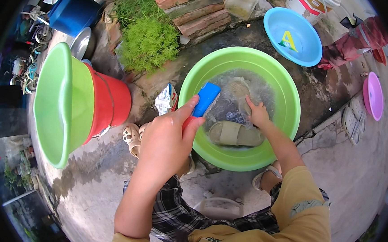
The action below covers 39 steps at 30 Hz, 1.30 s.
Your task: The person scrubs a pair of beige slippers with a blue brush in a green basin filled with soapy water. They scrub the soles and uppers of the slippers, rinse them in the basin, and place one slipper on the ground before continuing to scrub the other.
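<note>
My left hand [170, 131] is closed round a blue scrub brush [207, 98] with pale bristles, held above the rim of a large green basin [290, 97]. A bit of red shows by my thumb. In the basin's cloudy, foamy water lie two slippers. The nearer olive slipper [234, 133] rests sideways with its strap up. The farther slipper [238, 89] is partly under the water. My right hand [258, 113] reaches into the basin at that slipper's near end, its visible fingers stretched and apart. Whether they touch the slipper is hard to tell.
A red bucket [119, 97] with a green basin [53, 104] tilted on it stands left. A crumpled packet [166, 99] sits by the big basin. Behind are bricks [195, 13], a plant [148, 43] and a blue basin [306, 52]. Clogs [352, 121] and a pink basin [373, 96] are right.
</note>
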### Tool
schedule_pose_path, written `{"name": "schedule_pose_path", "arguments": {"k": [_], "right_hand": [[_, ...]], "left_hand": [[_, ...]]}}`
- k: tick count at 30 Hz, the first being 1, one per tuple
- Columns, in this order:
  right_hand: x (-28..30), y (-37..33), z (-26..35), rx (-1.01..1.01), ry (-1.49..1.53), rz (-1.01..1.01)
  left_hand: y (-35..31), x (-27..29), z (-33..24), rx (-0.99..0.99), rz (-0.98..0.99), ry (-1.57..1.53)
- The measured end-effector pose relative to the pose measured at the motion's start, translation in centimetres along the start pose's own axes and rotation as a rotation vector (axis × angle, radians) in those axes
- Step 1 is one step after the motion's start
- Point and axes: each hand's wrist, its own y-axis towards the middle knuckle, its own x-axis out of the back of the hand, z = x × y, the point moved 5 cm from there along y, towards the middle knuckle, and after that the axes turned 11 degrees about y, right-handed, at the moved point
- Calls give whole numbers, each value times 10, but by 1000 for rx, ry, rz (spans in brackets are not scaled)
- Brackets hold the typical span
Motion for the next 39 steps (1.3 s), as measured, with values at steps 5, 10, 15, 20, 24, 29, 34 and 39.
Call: {"name": "schedule_pose_path", "arguments": {"k": [5, 10, 15, 20, 24, 29, 34, 39], "right_hand": [[48, 3, -34, 170, 156, 308], [84, -26, -35, -43, 802, 369], [77, -33, -51, -51, 1008, 43], [63, -26, -42, 111, 651, -212], [53, -16, -43, 8, 259, -93], [29, 3, -66, -81, 193, -136], [12, 9, -62, -15, 593, -247], [55, -26, -30, 86, 457, -499]], "left_hand": [[0, -17, -32, -175, 77, 88], [2, -50, -38, -328, 152, 118], [23, -114, -44, -342, 366, 203], [101, -183, 21, -229, 252, 259], [144, -275, 81, -154, 245, 397], [196, -329, 97, -140, 201, 562], [191, -363, 63, -220, 94, -226], [194, -318, 35, -264, 131, -78]]}}
